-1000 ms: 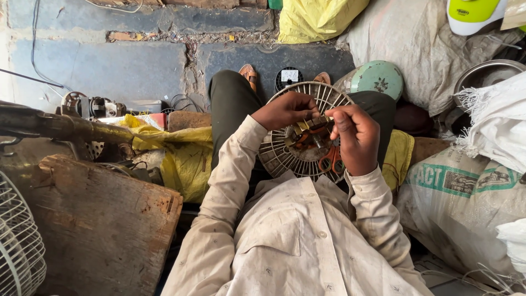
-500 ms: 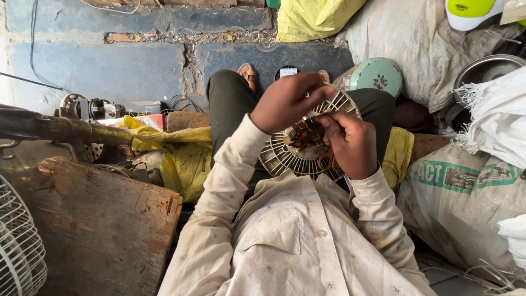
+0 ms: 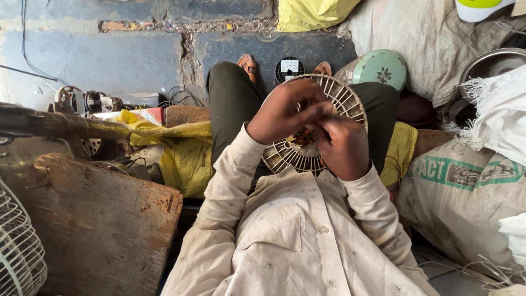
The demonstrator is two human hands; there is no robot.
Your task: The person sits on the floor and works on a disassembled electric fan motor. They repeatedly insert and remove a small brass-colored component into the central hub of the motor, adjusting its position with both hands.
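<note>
We have both hands over the round, slotted white motor housing [image 3: 307, 148] that rests in our lap, tilted up against our knees. Our left hand [image 3: 287, 112] is curled over the middle of the housing, fingers bent and closed down on the coppery core at its centre; whether they pinch a wire or only press on it we cannot tell, since the knuckles hide the tips. Our right hand [image 3: 342, 148] is closed too, its fingers drawn in tight against the left ones and touching them above the core. Compared with 1 second ago, the 2 hands have come together: then they stood apart with the core showing plainly between them, and now they nearly cover it, so only a sliver of copper shows below the fingers. We judge from that that the work has moved from holding the housing to fine picking at the winding itself. Beside our left knee lies a crumpled yellow bag [image 3: 175, 148], a worn wooden board [image 3: 93, 230] sits nearer, and a printed sack [image 3: 466, 192] leans at our right.
</note>
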